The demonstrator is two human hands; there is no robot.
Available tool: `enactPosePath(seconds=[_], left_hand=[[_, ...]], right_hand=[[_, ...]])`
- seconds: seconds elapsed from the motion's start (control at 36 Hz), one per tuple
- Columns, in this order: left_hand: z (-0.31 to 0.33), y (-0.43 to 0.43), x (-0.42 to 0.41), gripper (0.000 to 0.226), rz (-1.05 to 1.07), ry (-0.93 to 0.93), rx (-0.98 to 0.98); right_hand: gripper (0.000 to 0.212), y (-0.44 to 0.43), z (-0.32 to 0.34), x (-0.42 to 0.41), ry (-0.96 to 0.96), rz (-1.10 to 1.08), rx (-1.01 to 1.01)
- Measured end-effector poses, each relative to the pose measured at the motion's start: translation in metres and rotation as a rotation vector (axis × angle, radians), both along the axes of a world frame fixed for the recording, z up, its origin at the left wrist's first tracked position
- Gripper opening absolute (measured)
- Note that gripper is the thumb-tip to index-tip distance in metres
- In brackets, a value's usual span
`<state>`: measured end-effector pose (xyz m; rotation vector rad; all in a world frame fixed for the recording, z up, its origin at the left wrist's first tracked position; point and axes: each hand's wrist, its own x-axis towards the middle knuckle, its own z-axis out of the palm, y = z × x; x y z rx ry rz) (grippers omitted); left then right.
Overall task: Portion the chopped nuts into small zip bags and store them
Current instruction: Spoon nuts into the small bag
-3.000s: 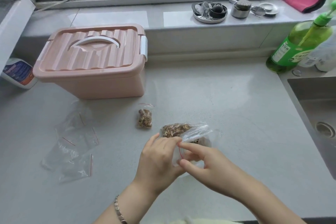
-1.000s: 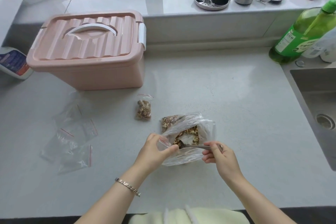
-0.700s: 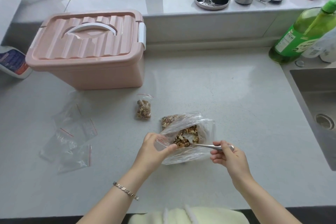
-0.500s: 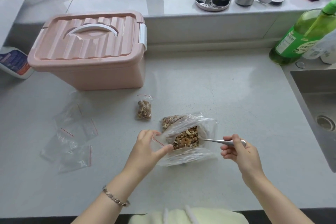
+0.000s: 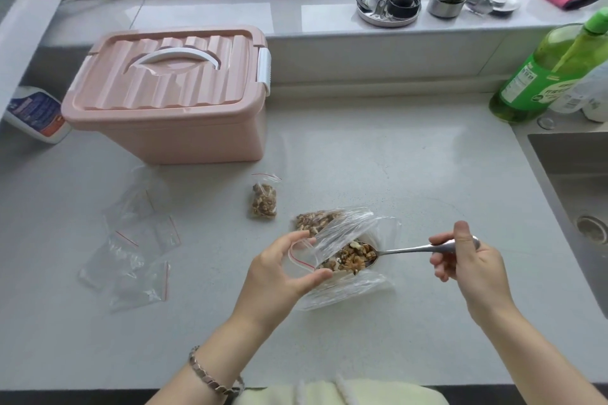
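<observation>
Now the left hand (image 5: 282, 274) pinches a small zip bag (image 5: 300, 256) with a red strip, its mouth held wide. The right hand (image 5: 471, 268) grips a spoon (image 5: 408, 250) heaped with brown chopped nuts (image 5: 353, 258), between both hands. One filled bag (image 5: 264, 201) lies past the left hand on the worktop (image 5: 394, 168).

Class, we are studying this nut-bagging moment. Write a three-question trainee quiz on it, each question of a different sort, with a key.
1. True or false: the spoon in the right hand carries nuts.
2. Which hand holds the small zip bag at its mouth? A) left hand B) right hand
3. Fill in: the lid of the pink storage box is ____.
Key: 1 true; 2 A; 3 closed.
</observation>
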<state>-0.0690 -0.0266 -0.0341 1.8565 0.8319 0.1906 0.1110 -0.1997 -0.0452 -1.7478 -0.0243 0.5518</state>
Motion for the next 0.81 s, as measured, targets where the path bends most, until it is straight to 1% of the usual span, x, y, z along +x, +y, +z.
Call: enactPosePath(seconds=[0.14,0.22,0.31,0.36,0.47,0.53,0.69,0.81], left_hand=[[-0.001,-0.007,0.004,0.051,-0.019,-0.007,-0.005],[0.003,-0.014,0.007,0.048,-0.078,0.012,-0.003],[0.001,-0.018,0.010,0.040,-0.133,0.039,0.038],[-0.005,-0.017,0.012,0.039,-0.144,0.080,0.088],[-0.023,-0.012,0.017,0.041,-0.130,0.217,0.123],[-0.029,-0.009,0.020,0.044,-0.122,0.253,0.136],[-0.030,-0.005,0.026,0.051,-0.116,0.259,0.163],[-0.028,-0.006,0.029,0.059,-0.102,0.239,0.122]], right_hand=[[0.049,-0.005,-0.002,0.003,-0.013,-0.002,-0.025],[0.050,-0.009,-0.002,0.006,-0.011,-0.014,-0.038],[0.051,-0.012,0.000,0.009,-0.005,-0.037,-0.039],[0.051,-0.011,0.003,0.011,0.000,-0.054,-0.037],[0.052,-0.006,0.009,0.016,0.002,-0.077,-0.016],[0.051,-0.001,0.013,0.017,0.002,-0.074,-0.002],[0.051,0.015,0.021,0.013,-0.004,-0.051,0.026],[0.050,0.025,0.022,0.006,-0.008,-0.037,0.055]])
